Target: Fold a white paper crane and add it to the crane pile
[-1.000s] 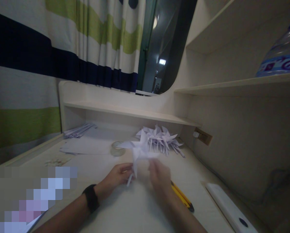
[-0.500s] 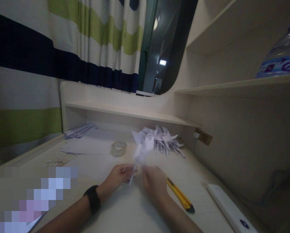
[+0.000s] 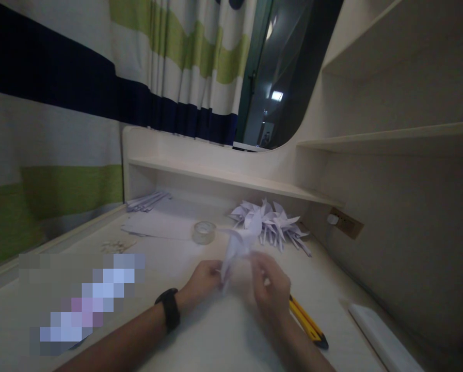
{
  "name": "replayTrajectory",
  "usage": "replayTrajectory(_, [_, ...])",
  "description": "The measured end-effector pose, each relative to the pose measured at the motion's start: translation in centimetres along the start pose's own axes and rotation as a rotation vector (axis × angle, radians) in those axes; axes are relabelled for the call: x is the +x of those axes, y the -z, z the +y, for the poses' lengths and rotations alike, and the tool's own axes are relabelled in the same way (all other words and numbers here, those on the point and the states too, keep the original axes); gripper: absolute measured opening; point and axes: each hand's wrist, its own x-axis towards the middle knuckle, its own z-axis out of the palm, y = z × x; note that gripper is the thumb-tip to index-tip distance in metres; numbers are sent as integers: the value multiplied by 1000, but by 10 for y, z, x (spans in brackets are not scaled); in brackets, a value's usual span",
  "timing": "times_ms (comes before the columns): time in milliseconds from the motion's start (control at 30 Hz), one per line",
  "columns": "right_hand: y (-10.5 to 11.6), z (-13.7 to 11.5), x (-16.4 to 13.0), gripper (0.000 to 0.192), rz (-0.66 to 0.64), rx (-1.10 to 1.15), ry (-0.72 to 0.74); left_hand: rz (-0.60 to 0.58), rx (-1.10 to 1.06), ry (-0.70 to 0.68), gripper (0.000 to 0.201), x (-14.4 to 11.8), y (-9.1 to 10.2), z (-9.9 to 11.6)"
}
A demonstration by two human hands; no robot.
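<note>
Both hands had drifted lower; the left hand (image 3: 203, 280) and right hand (image 3: 270, 288) each pinched the white paper pinwheel (image 3: 241, 244) above the desk (image 3: 216, 336).

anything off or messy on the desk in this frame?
Nothing looks damaged or spilled. Both hands, left hand and right hand, hold a white folded paper pinwheel. A heap of similar white paper pinwheels lies loosely jumbled at the back, and small paper scraps litter the pale desk.
</note>
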Motion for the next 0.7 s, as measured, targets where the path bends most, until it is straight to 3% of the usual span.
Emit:
replayTrajectory(100, [3, 16, 6, 28, 16, -234, -85, 8, -36, 17, 29, 3, 4, -6])
replayTrajectory(267, [-2, 15, 2, 37, -226, -337, -189, -18, -151, 73, 40, 5, 6, -5])
replayTrajectory(367, [-8, 4, -6, 35, -303, -224, -170, -63, -194, 72, 45, 4, 6, -1])
replayTrajectory(533, [-12, -11, -15, 37, -400, 183, -148, -120, -195, 21, 40, -1, 5, 5])
replayTrajectory(600, [-9, -11, -13, 32, -371, 210, -93, -117, -174, 5, 38, -3, 5, 8])
replayTrajectory(700, [-2, -1, -4, 33, -188, -21, -32, -93, -114, 13, 32, -3, 4, 12])
